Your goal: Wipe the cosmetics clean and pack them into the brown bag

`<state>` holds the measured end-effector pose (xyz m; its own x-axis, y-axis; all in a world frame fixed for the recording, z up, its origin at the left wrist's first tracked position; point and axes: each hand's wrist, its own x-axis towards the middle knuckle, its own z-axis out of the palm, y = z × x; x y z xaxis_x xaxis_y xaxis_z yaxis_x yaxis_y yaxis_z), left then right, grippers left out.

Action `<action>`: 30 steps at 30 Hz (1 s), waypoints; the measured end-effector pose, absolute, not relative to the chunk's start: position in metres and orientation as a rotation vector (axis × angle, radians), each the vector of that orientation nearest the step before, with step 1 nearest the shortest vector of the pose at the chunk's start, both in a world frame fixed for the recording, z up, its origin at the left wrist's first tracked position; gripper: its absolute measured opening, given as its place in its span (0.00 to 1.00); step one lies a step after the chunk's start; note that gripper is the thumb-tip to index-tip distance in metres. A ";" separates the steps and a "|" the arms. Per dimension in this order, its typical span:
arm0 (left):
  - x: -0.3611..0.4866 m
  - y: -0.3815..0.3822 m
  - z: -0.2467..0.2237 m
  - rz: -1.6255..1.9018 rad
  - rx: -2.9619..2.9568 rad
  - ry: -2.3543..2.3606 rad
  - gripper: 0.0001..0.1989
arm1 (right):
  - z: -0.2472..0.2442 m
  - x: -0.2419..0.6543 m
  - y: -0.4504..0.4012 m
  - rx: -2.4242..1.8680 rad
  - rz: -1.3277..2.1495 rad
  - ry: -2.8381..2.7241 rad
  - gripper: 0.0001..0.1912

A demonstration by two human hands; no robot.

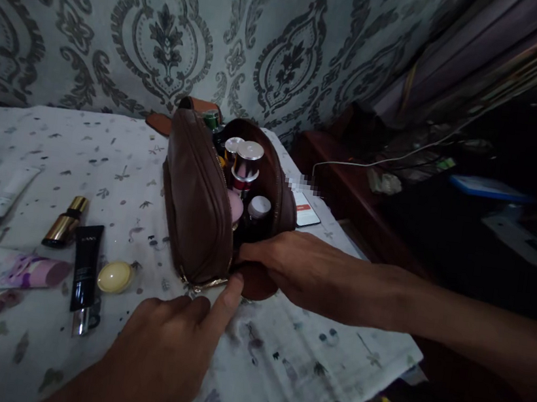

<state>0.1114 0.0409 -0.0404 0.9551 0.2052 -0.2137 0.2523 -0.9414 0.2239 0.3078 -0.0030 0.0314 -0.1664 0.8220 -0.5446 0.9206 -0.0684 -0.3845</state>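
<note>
A brown makeup bag [194, 198] stands unzipped on the patterned cloth, its mouth spread wide. Inside it are silver-capped bottles [248, 159], a white-capped container [259, 208] and a pink rounded item [235, 206]. My right hand [290, 263] is closed at the bag's near end, its fingertips partly hidden by the opening. Close to the zip's front corner is my left hand [172, 333], fingers curled and thumb stretched against the bag's rounded brown end. What lies under its fingers is hidden.
To the left lie a black tube [85, 269], a round yellow container [114, 277], a gold-capped bottle [66, 222], a purple-and-white tube [16, 270] and several other cosmetics. Behind the bag is a patterned wall [235, 38]. A white cable [376, 166] crosses the dark right side, beyond the table edge.
</note>
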 end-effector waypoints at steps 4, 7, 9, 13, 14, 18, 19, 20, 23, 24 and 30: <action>0.108 0.040 -0.044 -0.237 2.868 0.342 0.45 | 0.030 0.306 -0.011 1.968 -0.921 2.031 0.10; 0.101 0.040 -0.052 -0.107 2.874 0.311 0.45 | 0.032 0.304 -0.011 1.935 -0.895 2.022 0.13; 0.097 0.041 -0.057 -0.025 2.870 0.293 0.45 | 0.035 0.302 -0.009 1.914 -0.905 2.001 0.13; 0.094 0.042 -0.064 0.012 2.857 0.276 0.44 | 0.037 0.302 -0.005 1.842 -0.923 1.979 0.13; 0.094 0.043 -0.064 0.015 2.856 0.275 0.43 | 0.037 0.302 -0.005 1.827 -0.923 1.980 0.14; 0.099 0.044 -0.060 0.051 2.877 0.257 0.43 | 0.036 0.303 -0.007 1.856 -0.920 2.005 0.12; 0.100 0.044 -0.059 0.057 2.885 0.255 0.43 | 0.036 0.303 -0.008 1.882 -0.923 2.010 0.12; 0.100 0.044 -0.058 0.054 2.888 0.253 0.43 | 0.036 0.303 -0.008 1.909 -0.925 2.011 0.11; 0.099 0.043 -0.058 0.055 2.858 0.257 0.43 | 0.037 0.304 -0.009 1.939 -0.967 1.997 0.10; 0.098 0.042 -0.060 0.062 2.842 0.266 0.44 | 0.037 0.305 -0.008 1.930 -0.986 1.986 0.10; 0.096 0.034 -0.073 0.009 2.780 0.374 0.49 | 0.038 0.303 -0.002 1.797 -1.038 1.975 0.11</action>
